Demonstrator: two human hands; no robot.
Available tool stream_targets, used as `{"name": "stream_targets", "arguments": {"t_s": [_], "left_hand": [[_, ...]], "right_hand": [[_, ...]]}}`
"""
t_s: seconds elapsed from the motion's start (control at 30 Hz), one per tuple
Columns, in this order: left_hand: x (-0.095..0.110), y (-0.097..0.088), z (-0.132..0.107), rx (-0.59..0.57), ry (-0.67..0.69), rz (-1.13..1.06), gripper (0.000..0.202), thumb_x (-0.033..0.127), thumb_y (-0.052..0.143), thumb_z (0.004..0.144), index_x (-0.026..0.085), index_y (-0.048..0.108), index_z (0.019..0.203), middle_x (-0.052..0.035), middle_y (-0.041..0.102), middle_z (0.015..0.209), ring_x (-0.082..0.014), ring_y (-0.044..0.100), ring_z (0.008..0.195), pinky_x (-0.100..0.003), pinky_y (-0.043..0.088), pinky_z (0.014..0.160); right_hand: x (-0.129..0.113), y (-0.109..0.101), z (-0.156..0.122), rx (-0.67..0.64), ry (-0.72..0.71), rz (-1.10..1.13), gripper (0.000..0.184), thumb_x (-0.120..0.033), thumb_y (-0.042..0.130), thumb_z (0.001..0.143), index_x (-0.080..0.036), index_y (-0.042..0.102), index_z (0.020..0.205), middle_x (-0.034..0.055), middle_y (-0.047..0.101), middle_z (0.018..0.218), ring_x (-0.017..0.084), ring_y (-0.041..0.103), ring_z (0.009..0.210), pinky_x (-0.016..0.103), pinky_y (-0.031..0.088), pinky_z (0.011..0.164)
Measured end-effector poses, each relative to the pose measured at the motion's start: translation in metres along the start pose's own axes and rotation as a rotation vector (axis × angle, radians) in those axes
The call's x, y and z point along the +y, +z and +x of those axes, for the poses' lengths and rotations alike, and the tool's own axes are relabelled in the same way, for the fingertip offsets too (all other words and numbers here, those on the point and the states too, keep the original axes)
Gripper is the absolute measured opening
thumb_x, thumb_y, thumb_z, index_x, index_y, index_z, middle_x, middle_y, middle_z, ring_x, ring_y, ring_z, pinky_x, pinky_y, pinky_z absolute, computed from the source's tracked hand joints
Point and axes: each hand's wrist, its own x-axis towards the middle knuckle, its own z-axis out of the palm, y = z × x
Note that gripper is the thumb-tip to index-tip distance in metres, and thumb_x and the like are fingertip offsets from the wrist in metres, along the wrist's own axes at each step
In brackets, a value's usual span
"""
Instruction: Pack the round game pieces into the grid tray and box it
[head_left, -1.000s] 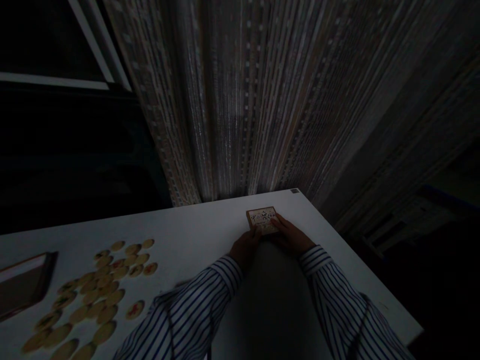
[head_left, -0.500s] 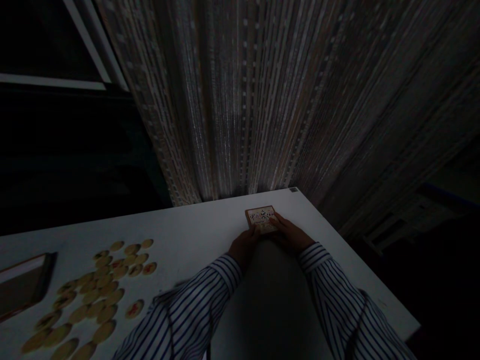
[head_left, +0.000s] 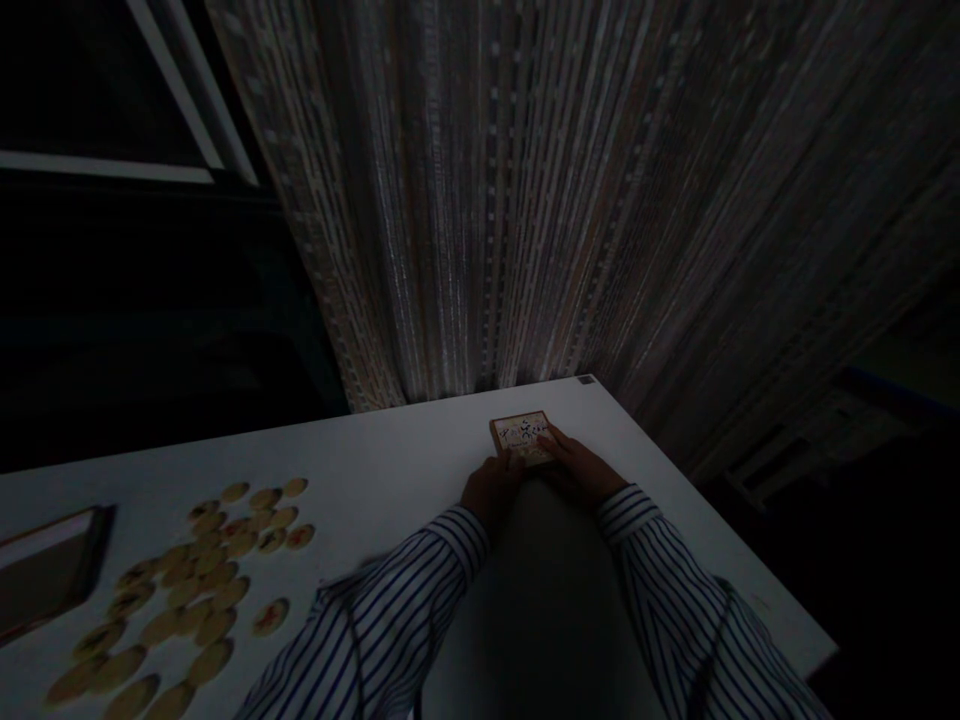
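Observation:
A small flat wooden box [head_left: 514, 431], printed with dark characters on a pale top, lies at the far part of the table. My left hand [head_left: 493, 488] grips its near left corner, thumb on the printed top. From the right side, my right hand [head_left: 581, 466] is closed around the near right part, with fingers over the top. The undersides of both hands and the box's near edge are partly hidden. Well to the left, several round wooden Chinese chess pieces [head_left: 210, 575] lie scattered, a few showing red or black characters.
The white table [head_left: 375, 460] ends at the right in a corner near a dark drop. An open tray-like box [head_left: 45, 570] with a brown rim sits at the left edge. Behind the table hangs a striped string curtain [head_left: 465, 220]. The room is dim.
My left hand has shifted very slightly to the right along the box. My right hand, the box and the chess pieces stay in place.

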Motion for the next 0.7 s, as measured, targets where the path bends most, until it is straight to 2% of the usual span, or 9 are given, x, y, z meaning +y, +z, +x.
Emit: {"name": "stream_targets", "arguments": {"t_s": [0.1,0.27,0.47,0.7], "left_hand": [[-0.0001,0.0001,0.0007,0.001,0.001,0.021,0.033,0.021,0.037,0.087,0.019,0.042,0.120,-0.0125,0.049,0.122,-0.0221,0.056,0.096,-0.034,0.050,0.072],[-0.0017,0.0040,0.0012,0.008,0.012,0.036,0.034,0.020,0.038,0.087,0.019,0.041,0.121,-0.0131,0.047,0.124,-0.0213,0.055,0.097,-0.033,0.050,0.074],[-0.0026,0.0070,0.0022,0.031,0.024,0.043,0.032,0.021,0.038,0.088,0.018,0.043,0.119,-0.0130,0.048,0.121,-0.0208,0.056,0.095,-0.033,0.049,0.073],[-0.0021,0.0004,-0.0015,0.100,0.028,0.049,0.032,0.024,0.038,0.086,0.016,0.046,0.116,-0.0127,0.054,0.115,-0.0229,0.056,0.090,-0.038,0.047,0.073]], "right_hand": [[-0.0003,-0.0007,-0.0012,0.019,-0.003,-0.002,0.059,-0.031,0.054,0.080,-0.018,0.032,0.134,0.0149,0.024,0.143,0.027,0.036,0.124,0.044,0.039,0.096],[0.0030,0.0004,-0.0037,0.019,0.000,-0.008,0.054,-0.028,0.054,0.080,-0.019,0.039,0.131,0.0140,0.031,0.140,0.026,0.038,0.123,0.043,0.039,0.097],[0.0058,0.0007,-0.0061,0.006,0.026,0.031,0.053,-0.027,0.052,0.081,-0.023,0.036,0.132,0.0111,0.030,0.141,0.024,0.038,0.124,0.041,0.040,0.097],[0.0011,-0.0056,-0.0056,-0.037,0.034,0.047,0.057,-0.025,0.053,0.080,-0.020,0.034,0.134,0.0115,0.028,0.142,0.023,0.033,0.127,0.040,0.037,0.100]]}}
